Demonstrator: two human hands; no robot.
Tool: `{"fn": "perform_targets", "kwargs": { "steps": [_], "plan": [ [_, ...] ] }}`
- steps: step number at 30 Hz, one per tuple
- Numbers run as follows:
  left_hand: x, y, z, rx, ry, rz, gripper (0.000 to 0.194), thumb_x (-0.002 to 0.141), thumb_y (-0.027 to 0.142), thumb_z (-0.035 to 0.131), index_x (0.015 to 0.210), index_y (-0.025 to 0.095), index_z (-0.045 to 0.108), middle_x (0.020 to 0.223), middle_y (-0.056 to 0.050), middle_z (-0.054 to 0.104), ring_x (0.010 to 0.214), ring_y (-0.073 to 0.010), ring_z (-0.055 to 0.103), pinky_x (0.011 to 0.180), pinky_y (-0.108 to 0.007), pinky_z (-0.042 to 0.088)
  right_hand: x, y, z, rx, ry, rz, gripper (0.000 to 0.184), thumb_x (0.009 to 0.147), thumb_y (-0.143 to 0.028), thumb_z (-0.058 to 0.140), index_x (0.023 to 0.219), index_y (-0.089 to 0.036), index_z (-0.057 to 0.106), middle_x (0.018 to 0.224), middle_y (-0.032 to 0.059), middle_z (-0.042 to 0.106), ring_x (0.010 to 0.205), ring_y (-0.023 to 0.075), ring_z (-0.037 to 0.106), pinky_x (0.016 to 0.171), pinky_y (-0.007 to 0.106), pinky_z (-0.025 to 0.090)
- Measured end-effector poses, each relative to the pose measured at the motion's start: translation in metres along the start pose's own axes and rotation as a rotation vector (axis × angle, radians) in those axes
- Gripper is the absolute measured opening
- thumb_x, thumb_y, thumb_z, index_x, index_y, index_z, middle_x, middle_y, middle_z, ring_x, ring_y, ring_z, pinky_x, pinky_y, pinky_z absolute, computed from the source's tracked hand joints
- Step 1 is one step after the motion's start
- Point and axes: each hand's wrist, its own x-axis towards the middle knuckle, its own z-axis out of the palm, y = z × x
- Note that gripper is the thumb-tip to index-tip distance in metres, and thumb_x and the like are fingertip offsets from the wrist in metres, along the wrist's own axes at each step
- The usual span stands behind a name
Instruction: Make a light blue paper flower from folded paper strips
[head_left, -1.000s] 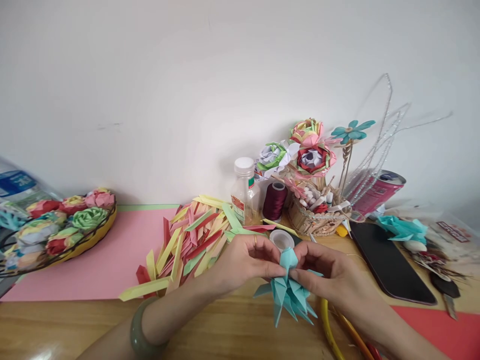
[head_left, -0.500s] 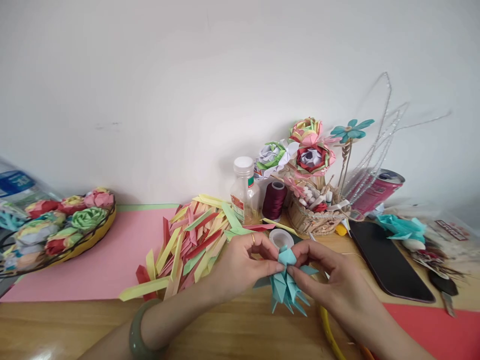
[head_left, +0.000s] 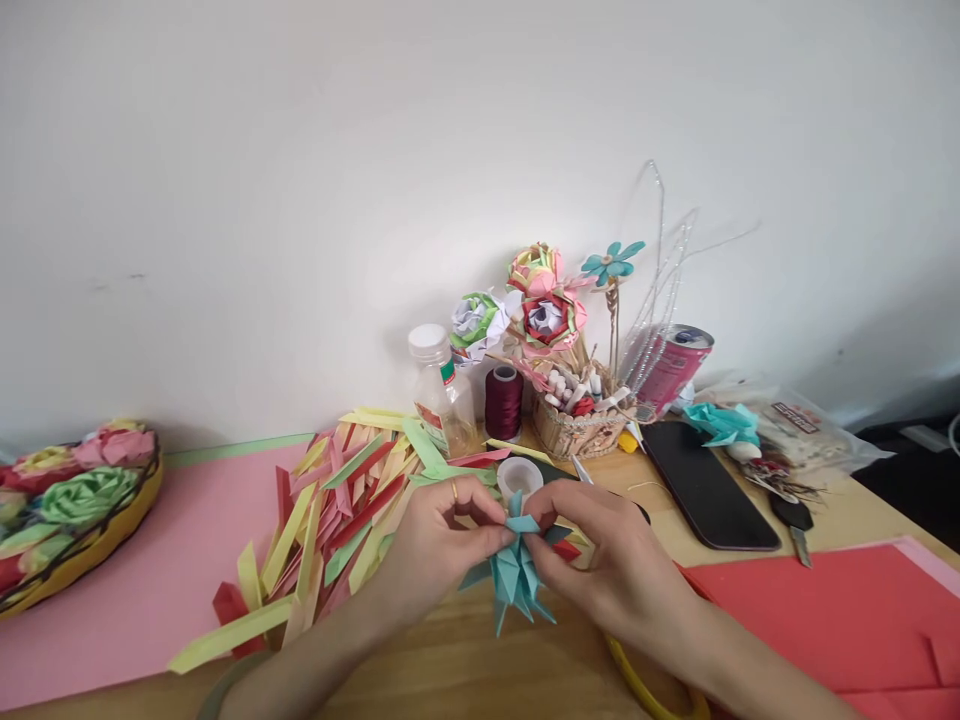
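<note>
Between my two hands is a light blue folded-paper piece (head_left: 515, 580) with several pointed tips hanging down. My left hand (head_left: 450, 535) pinches it from the left with thumb and forefinger. From the right, my right hand (head_left: 600, 545) pinches the same piece near its top. A small white cup (head_left: 520, 478) stands just behind the fingertips. Left of my left hand lies a heap of folded paper strips (head_left: 352, 510) in yellow, pink, red and green. The inner fingers are partly hidden.
Behind stand a clear bottle (head_left: 442, 400), a maroon thread spool (head_left: 503, 403), a basket (head_left: 577, 430) with paper flowers, and a pink can (head_left: 675, 370). A phone (head_left: 709, 490), a key (head_left: 795, 525) and red paper (head_left: 825, 610) lie right. A flower-filled basket (head_left: 142, 500) sits left.
The view has turned right, so everything appears farther left and more of the red paper shows. Both hands still hold the blue paper piece, whose top looks slightly turned.
</note>
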Motion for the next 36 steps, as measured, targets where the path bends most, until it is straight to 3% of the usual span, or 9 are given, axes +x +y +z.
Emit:
{"fn": "perform_targets", "kwargs": {
  "steps": [5, 8, 11, 15, 17, 22, 29, 36],
  "plan": [
    [-0.001, -0.001, 0.000, 0.056, 0.056, 0.026, 0.005, 0.063, 0.013, 0.065, 0.062, 0.013, 0.060, 0.059, 0.002, 0.056, 0.056, -0.0077, 0.050, 0.053, -0.017, 0.042, -0.002, -0.001, 0.002, -0.113, 0.040, -0.154, 0.012, 0.080, -0.013, 0.048, 0.076, -0.018, 0.058, 0.063, 0.0013, 0.061, 0.056, 0.0125, 0.054, 0.053, 0.023, 0.041],
    [-0.002, -0.002, -0.001, 0.068, 0.083, 0.062, 0.004, 0.063, 0.012, 0.064, 0.060, 0.014, 0.061, 0.059, 0.001, 0.056, 0.055, -0.0077, 0.050, 0.052, -0.017, 0.042, -0.002, 0.002, -0.004, -0.089, 0.061, -0.158, 0.012, 0.084, -0.019, 0.049, 0.086, -0.019, 0.060, 0.075, 0.0026, 0.067, 0.066, 0.0135, 0.061, 0.060, 0.023, 0.045],
    [-0.002, -0.002, -0.002, 0.058, 0.080, 0.071, 0.005, 0.062, 0.012, 0.064, 0.059, 0.013, 0.061, 0.061, 0.001, 0.057, 0.055, -0.0078, 0.051, 0.052, -0.018, 0.042, -0.006, 0.018, -0.025, -0.212, 0.138, 0.034, 0.018, 0.087, -0.030, 0.045, 0.089, -0.023, 0.061, 0.084, 0.0019, 0.068, 0.075, 0.0154, 0.063, 0.065, 0.026, 0.047],
    [-0.002, 0.000, 0.000, 0.033, 0.048, 0.029, 0.006, 0.061, 0.013, 0.066, 0.059, 0.013, 0.060, 0.061, 0.001, 0.057, 0.055, -0.0079, 0.052, 0.052, -0.018, 0.043, -0.020, 0.070, -0.061, -0.864, 0.038, 0.473, 0.035, 0.084, -0.049, 0.038, 0.089, -0.023, 0.061, 0.095, 0.0073, 0.064, 0.083, 0.0285, 0.061, 0.055, 0.035, 0.045],
    [-0.002, 0.001, 0.002, 0.017, 0.037, 0.014, 0.007, 0.060, 0.013, 0.066, 0.058, 0.013, 0.059, 0.061, 0.001, 0.057, 0.055, -0.0082, 0.052, 0.052, -0.018, 0.043, -0.030, 0.099, -0.072, -0.997, -0.010, 0.580, 0.043, 0.082, -0.053, 0.039, 0.088, -0.016, 0.060, 0.093, 0.0151, 0.061, 0.091, 0.0343, 0.056, 0.062, 0.040, 0.045],
    [-0.003, 0.002, 0.003, 0.007, 0.032, 0.006, 0.007, 0.061, 0.014, 0.067, 0.060, 0.013, 0.060, 0.062, 0.000, 0.058, 0.058, -0.0093, 0.053, 0.055, -0.019, 0.044, -0.047, 0.140, -0.069, -1.010, 0.006, 0.666, 0.058, 0.074, -0.058, 0.046, 0.098, -0.006, 0.056, 0.100, 0.0245, 0.054, 0.098, 0.0398, 0.049, 0.073, 0.045, 0.041],
    [-0.003, 0.004, 0.001, 0.015, 0.037, 0.015, 0.007, 0.061, 0.014, 0.067, 0.061, 0.013, 0.060, 0.062, 0.000, 0.058, 0.059, -0.0099, 0.053, 0.056, -0.020, 0.045, -0.047, 0.160, -0.059, -0.903, 0.131, 0.819, 0.087, 0.061, -0.067, 0.053, 0.117, -0.001, 0.048, 0.101, 0.0255, 0.053, 0.101, 0.0414, 0.048, 0.082, 0.045, 0.037],
    [-0.002, -0.001, 0.001, 0.029, 0.018, 0.036, 0.007, 0.064, 0.015, 0.066, 0.062, 0.013, 0.060, 0.065, 0.000, 0.058, 0.061, -0.0104, 0.054, 0.057, -0.020, 0.045, -0.051, 0.177, -0.061, -0.771, 0.267, 0.839, 0.094, 0.050, -0.073, 0.058, 0.114, -0.003, 0.052, 0.099, 0.0256, 0.054, 0.096, 0.0458, 0.050, 0.075, 0.051, 0.039]
  ]
}}
